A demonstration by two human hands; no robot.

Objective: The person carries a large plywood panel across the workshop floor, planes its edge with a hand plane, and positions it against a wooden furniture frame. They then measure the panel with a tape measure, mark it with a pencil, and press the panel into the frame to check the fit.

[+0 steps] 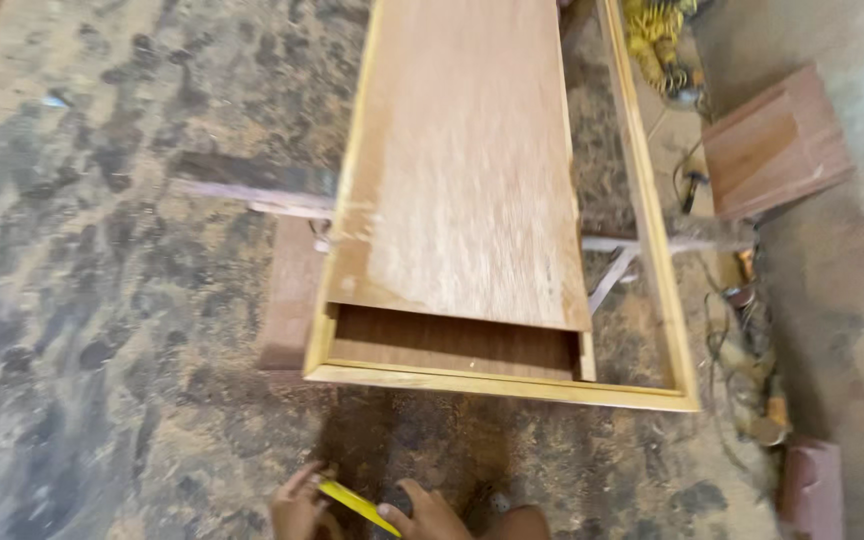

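Low at frame bottom, left hand (pixel 302 508) and right hand (pixel 430 516) both pinched on a yellow measuring tape (pixel 357 506), fingers curled onto it, over the sawdust floor (pixel 102 330). Plywood sheet (pixel 462 170) already lying in the wooden door frame (pixel 652 240), short of the near rail, darker panel (pixel 452 342) exposed. Judged mid-fit: sheet placed, measuring in hand, gap not yet closed.

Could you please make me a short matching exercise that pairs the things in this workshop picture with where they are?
Things:
1. plywood sheet
2. yellow tape measure
3. reddish wooden block
4. yellow wooden frame

Places:
A. at the right, on the floor by the wall
B. lying inside the frame
C. raised on supports above the dusty floor
D. between the left hand and right hand

Pairs: 1-B, 2-D, 3-A, 4-C
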